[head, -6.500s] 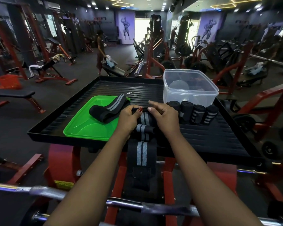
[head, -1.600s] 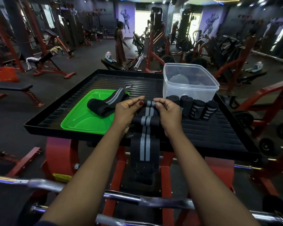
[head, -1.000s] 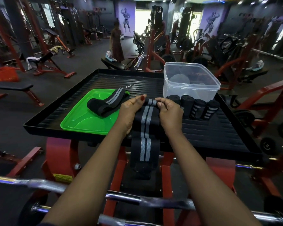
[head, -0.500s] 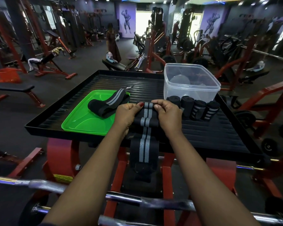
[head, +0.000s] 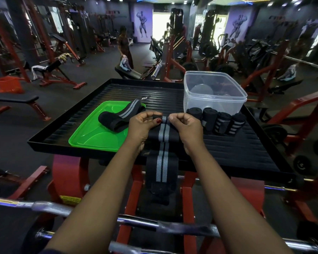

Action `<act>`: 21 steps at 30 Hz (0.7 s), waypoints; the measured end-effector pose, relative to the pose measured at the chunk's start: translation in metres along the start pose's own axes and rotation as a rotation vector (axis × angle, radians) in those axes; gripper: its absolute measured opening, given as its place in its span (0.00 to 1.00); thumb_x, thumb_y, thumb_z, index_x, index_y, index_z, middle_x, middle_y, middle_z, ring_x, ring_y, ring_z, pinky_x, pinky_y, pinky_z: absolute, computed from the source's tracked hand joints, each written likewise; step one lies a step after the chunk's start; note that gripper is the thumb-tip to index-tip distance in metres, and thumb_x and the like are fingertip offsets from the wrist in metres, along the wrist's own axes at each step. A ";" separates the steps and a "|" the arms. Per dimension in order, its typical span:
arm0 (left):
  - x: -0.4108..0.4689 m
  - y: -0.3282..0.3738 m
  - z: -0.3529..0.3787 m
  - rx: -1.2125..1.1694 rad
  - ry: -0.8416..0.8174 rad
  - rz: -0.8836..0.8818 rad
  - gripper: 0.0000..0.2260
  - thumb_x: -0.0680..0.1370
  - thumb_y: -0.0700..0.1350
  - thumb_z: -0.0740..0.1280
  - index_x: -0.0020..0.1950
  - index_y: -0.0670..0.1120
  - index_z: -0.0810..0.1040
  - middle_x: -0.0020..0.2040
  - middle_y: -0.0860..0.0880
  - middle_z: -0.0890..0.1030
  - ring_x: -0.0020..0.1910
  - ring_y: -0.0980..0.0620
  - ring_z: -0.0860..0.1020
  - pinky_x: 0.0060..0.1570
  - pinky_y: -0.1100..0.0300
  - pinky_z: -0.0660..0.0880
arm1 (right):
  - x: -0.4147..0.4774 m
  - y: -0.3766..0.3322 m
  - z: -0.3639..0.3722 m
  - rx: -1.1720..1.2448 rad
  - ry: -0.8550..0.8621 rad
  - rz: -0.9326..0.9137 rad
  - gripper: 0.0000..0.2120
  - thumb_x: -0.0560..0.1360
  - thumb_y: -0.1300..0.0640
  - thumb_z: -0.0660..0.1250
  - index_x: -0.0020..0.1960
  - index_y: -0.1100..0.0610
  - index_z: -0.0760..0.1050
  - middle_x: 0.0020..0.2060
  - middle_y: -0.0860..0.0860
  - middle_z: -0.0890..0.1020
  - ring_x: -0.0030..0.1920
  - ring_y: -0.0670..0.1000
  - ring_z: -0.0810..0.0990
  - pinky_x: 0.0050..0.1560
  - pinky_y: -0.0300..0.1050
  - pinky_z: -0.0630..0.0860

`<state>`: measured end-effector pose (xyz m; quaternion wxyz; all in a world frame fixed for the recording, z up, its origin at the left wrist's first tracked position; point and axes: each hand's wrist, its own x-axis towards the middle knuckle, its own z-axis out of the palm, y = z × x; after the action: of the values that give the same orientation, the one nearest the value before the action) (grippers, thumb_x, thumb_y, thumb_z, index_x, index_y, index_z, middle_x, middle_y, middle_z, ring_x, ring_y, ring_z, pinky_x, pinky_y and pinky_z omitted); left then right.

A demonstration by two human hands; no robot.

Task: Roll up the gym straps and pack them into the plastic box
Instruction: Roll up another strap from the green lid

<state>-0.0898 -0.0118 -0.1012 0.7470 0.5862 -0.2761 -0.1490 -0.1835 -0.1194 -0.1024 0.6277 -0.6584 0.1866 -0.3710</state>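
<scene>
A black strap with two grey stripes [head: 162,143] lies on the black tray [head: 237,153], its free end hanging over the near edge. My left hand [head: 141,125] and my right hand [head: 186,126] pinch its far end between curled fingers and thumbs, one at each side. Several rolled straps [head: 217,122] stand in a row right of my right hand, against the clear plastic box [head: 214,93], which has no lid on. Another unrolled strap [head: 119,118] lies on the green lid [head: 92,132] to the left.
A chrome barbell [head: 81,211] crosses below my forearms, above the red frame [head: 66,178] that carries the tray. Benches and red machines fill the floor around. A person [head: 124,48] stands at a bench far behind the tray.
The strap's far end, partly rolled earlier, now lies flatter with my fingers pinching its edge. The hanging end has shifted only slightly. The person in the background has walked about.
</scene>
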 end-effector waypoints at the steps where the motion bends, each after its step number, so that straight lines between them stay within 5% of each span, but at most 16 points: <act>1: 0.000 0.000 0.000 0.007 -0.006 -0.002 0.11 0.71 0.28 0.68 0.44 0.44 0.81 0.38 0.53 0.84 0.41 0.53 0.79 0.53 0.57 0.75 | 0.001 0.002 0.000 -0.018 0.002 0.002 0.04 0.73 0.59 0.74 0.42 0.51 0.82 0.42 0.51 0.86 0.46 0.48 0.83 0.52 0.44 0.79; 9: -0.003 0.002 0.005 -0.193 -0.027 -0.240 0.04 0.73 0.35 0.70 0.47 0.40 0.81 0.43 0.42 0.83 0.40 0.49 0.80 0.50 0.54 0.78 | 0.002 0.002 -0.003 -0.220 0.022 -0.121 0.06 0.72 0.61 0.73 0.44 0.50 0.82 0.43 0.48 0.85 0.47 0.47 0.83 0.55 0.46 0.79; 21: -0.003 0.004 0.004 -0.033 -0.016 -0.031 0.09 0.71 0.31 0.71 0.45 0.44 0.80 0.38 0.51 0.83 0.39 0.56 0.80 0.44 0.64 0.77 | 0.002 0.002 -0.002 -0.144 0.018 -0.096 0.04 0.73 0.59 0.73 0.48 0.53 0.82 0.45 0.50 0.85 0.49 0.47 0.83 0.56 0.46 0.79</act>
<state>-0.0945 -0.0125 -0.0976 0.7518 0.5768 -0.2706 -0.1699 -0.1834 -0.1227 -0.1041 0.5586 -0.7068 0.1867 -0.3919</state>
